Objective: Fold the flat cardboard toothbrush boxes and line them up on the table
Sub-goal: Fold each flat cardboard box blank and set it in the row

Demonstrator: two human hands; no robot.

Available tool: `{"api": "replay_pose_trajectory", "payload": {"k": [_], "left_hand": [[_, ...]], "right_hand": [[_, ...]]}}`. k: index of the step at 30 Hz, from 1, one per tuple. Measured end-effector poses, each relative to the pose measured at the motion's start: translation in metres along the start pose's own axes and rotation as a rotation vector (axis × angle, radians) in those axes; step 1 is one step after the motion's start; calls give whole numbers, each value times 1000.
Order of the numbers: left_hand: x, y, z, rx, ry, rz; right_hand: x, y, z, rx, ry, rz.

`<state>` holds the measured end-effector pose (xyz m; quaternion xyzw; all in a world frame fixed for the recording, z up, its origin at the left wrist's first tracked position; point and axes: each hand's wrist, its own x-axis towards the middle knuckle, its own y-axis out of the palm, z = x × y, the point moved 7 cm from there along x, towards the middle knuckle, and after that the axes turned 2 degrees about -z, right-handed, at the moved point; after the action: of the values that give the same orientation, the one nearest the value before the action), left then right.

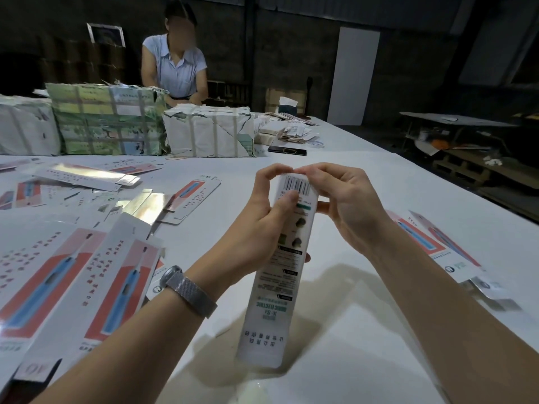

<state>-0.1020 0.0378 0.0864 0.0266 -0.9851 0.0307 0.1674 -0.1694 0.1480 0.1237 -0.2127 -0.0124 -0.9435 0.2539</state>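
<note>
White table [364, 176] fills most of the view. Far left on it, three strapped, paper-wrapped bundles [108, 121] stand side by side. Behind them a person [175, 65] in a pale short-sleeved shirt stands at the far edge. Near left, flat boxes [67, 258] lie overlapping in a loose pile, red-and-blue toothbrush print up, some showing silver insides. A few more flats [431, 237] lie at the right, partly hidden behind the right forearm. Dark phone [287, 150] lies past the bundles, paper scraps [294, 132] just beyond it.

Centre: one folded box [280, 266] is held off the table, long and upright, tilted slightly, barcode end away from the camera, printed back facing it. Left hand [262, 225] grips the box's upper left side, thumb pressed flat on the face below the barcode, index finger arched over the top end. Right hand [347, 205] holds the upper right edge, fingers curled, fingertips pinching at the top end flap, touching the left index tip. Metal mesh watch [186, 290] on the left wrist.
</note>
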Motion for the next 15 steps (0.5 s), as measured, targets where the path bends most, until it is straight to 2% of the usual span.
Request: {"api": "replay_pose_trajectory", "payload": {"k": [6, 11, 13, 15], "left_hand": [[0, -11, 1, -35, 1, -82], [3, -17, -3, -39, 27, -162], [5, -22, -6, -70, 54, -234], [7, -28, -9, -109, 83, -304]], "right_hand": [[-3, 16, -7, 53, -23, 2], [-3, 24, -14, 80, 40, 33], [-5, 25, -10, -16, -3, -5], [-9, 28, -2, -234, -102, -47]]}}
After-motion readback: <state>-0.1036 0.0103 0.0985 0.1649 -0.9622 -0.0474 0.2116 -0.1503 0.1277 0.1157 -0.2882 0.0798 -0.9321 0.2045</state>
